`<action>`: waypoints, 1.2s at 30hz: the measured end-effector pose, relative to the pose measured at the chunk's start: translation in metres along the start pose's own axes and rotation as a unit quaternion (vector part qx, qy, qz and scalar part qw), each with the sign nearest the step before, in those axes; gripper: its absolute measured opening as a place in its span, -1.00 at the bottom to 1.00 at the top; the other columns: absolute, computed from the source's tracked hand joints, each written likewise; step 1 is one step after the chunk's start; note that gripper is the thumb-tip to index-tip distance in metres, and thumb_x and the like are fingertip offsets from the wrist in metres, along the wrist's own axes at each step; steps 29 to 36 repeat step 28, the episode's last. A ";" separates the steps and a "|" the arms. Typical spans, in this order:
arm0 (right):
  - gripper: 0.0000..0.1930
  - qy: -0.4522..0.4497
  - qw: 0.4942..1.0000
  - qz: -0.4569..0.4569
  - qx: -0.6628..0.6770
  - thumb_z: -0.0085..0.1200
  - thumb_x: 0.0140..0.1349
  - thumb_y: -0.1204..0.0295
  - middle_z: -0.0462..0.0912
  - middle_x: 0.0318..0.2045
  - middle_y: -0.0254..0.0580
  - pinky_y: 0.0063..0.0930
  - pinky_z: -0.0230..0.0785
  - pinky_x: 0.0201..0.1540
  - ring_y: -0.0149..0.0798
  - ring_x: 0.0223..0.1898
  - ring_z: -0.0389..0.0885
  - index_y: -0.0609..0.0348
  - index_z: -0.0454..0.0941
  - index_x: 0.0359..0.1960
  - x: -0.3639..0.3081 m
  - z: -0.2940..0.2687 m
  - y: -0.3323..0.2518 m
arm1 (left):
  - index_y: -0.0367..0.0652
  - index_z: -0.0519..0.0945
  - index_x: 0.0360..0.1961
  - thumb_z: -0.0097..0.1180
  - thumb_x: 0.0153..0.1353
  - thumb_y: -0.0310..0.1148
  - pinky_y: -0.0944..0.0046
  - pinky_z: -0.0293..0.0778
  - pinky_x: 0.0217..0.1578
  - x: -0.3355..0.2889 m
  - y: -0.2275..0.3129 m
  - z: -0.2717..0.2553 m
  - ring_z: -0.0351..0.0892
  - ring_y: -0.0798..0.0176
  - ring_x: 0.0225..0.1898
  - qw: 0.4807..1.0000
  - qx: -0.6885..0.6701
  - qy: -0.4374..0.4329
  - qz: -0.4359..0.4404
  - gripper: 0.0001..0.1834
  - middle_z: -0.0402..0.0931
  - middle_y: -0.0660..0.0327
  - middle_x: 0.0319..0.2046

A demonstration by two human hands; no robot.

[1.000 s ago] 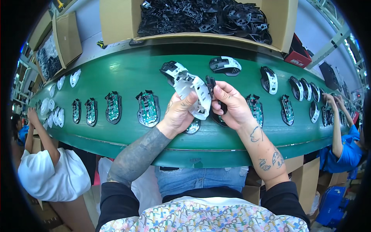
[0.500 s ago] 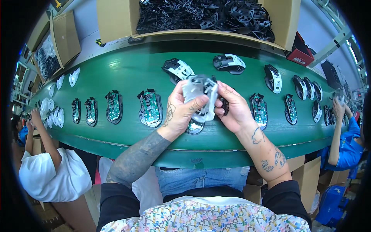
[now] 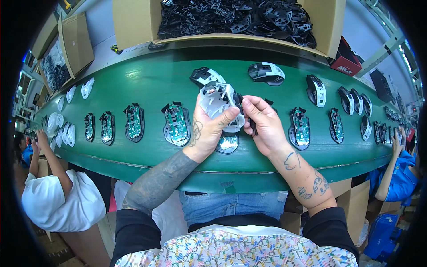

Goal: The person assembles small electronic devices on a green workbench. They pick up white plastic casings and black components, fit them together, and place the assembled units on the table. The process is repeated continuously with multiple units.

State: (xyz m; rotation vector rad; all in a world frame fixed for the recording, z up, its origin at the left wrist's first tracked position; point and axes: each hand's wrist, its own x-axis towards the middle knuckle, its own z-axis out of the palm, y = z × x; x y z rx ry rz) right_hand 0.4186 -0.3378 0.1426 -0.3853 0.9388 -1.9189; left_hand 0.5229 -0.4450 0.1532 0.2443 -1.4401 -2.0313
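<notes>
Between the two hands, above the green belt point(image 3: 133, 84): one white mouse shell point(image 3: 217, 103), inner side up, ribs and posts showing. The left hand point(image 3: 209, 131) is clamped on it, thumb across the lower edge, fingers behind. The right hand point(image 3: 263, 126) meets it from the other side, fingertips pinched on a small black part point(image 3: 240, 103) at the shell's right edge; whether that part is seated in the shell cannot be told.

Just below the left hand, lying on the belt: one mouse base point(image 3: 227, 143), partly hidden by the palm. To the left of the left hand: a base with green circuit board point(image 3: 177, 124), then three more of the same kind point(image 3: 134, 122), growing smaller toward the far end. To the right of the right hand: a further board-fitted base point(image 3: 300, 128) and another beyond it point(image 3: 336, 125).

Beyond the fingertips: a black-and-white mouse top point(image 3: 202, 75) and an assembled mouse point(image 3: 267, 73); further right, a row of closed mice standing on edge point(image 3: 316, 90).

Past the belt: an open cardboard box point(image 3: 133, 22) filled with black plastic parts point(image 3: 235, 18).

At the far left, a person in a white top point(image 3: 62, 200); at the far right, a person in blue point(image 3: 400, 178).
</notes>
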 end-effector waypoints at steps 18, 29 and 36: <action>-0.78 -0.021 0.992 -0.082 -0.090 0.15 0.24 0.26 0.46 -0.53 -0.48 -0.77 0.21 -0.54 -0.61 -0.56 0.38 0.09 0.46 -0.22 0.001 0.000 0.009 | -0.14 0.17 0.07 0.38 -0.05 -0.57 0.30 0.53 -0.16 -0.006 0.002 0.002 0.53 0.32 -0.17 0.994 0.076 -0.014 0.075 -0.27 0.45 0.17 -0.14; -0.69 -0.128 0.974 -0.050 -0.180 0.09 0.28 0.28 0.49 -0.42 -0.48 -0.73 0.24 -0.48 -0.63 -0.50 0.37 0.09 0.42 -0.01 0.005 -0.005 -0.003 | -0.19 0.18 0.05 0.41 -0.07 -0.44 0.25 0.46 -0.04 0.002 0.007 -0.006 0.46 0.30 -0.06 0.988 0.136 -0.032 0.071 -0.27 0.41 0.15 -0.09; -0.69 -0.128 0.974 -0.050 -0.180 0.09 0.28 0.28 0.49 -0.42 -0.48 -0.73 0.24 -0.48 -0.63 -0.50 0.37 0.09 0.42 -0.01 0.005 -0.005 -0.003 | -0.19 0.18 0.05 0.41 -0.07 -0.44 0.25 0.46 -0.04 0.002 0.007 -0.006 0.46 0.30 -0.06 0.988 0.136 -0.032 0.071 -0.27 0.41 0.15 -0.09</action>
